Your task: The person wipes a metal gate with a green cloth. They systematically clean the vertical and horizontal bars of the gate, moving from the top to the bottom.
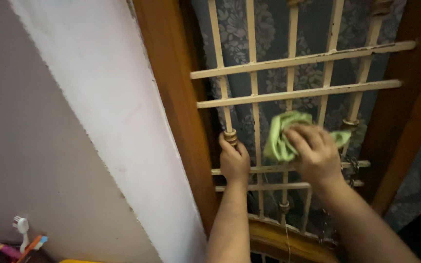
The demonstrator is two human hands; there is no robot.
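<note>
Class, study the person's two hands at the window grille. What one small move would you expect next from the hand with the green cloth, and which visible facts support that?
Probably a short wipe along the upright bar under the cloth. The right hand presses the green cloth flat against the cream grille, while the left hand is closed round another upright bar, seemingly bracing. The cloth covers only a small part of the grille.

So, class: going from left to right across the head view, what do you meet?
Toothbrushes → white wall → wooden frame → left hand gripping a grille bar → green cloth → right hand.
</note>
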